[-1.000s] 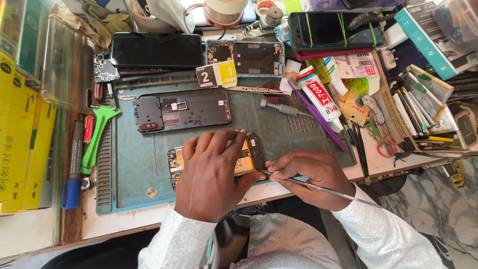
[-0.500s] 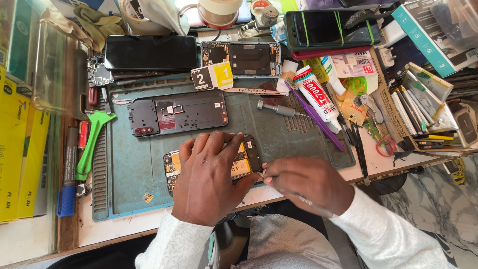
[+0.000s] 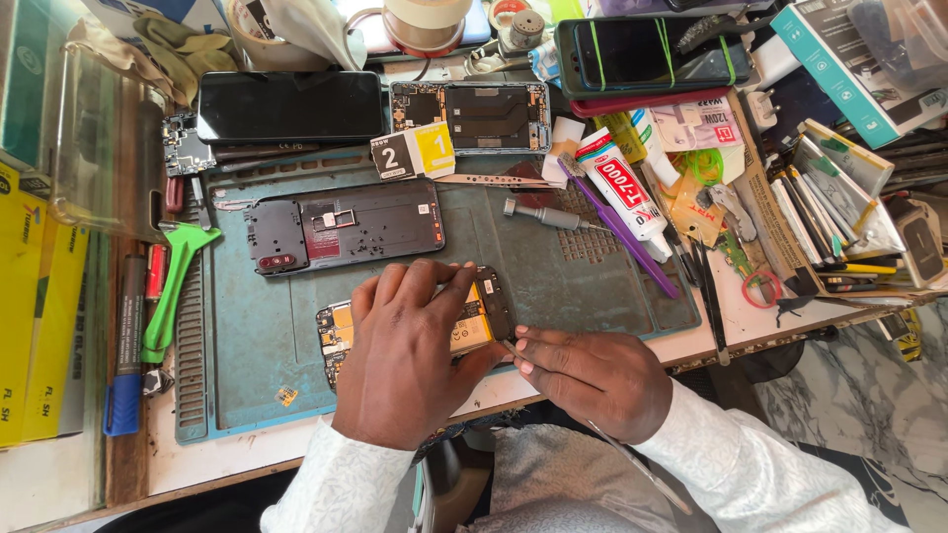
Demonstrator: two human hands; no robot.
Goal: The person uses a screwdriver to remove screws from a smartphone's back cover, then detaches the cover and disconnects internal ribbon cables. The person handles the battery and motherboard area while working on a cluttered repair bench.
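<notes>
Left hand (image 3: pixel 410 360) pressed flat over opened phone (image 3: pixel 474 321) on blue mat (image 3: pixel 247 365), at six o'clock of desk (image 3: pixel 227 459). Right hand (image 3: pixel 592 380) pinching thin metal tool (image 3: pixel 632 459) at phone's four o'clock corner.

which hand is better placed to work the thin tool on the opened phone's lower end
Right: the right hand already grips the thin metal tool beside the opened phone, while the left hand lies flat on it.

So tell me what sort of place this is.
Most likely a phone repair bench: an opened phone lies under the left hand, a stripped phone frame rests on a blue work mat, and a glue tube sits nearby.
</notes>
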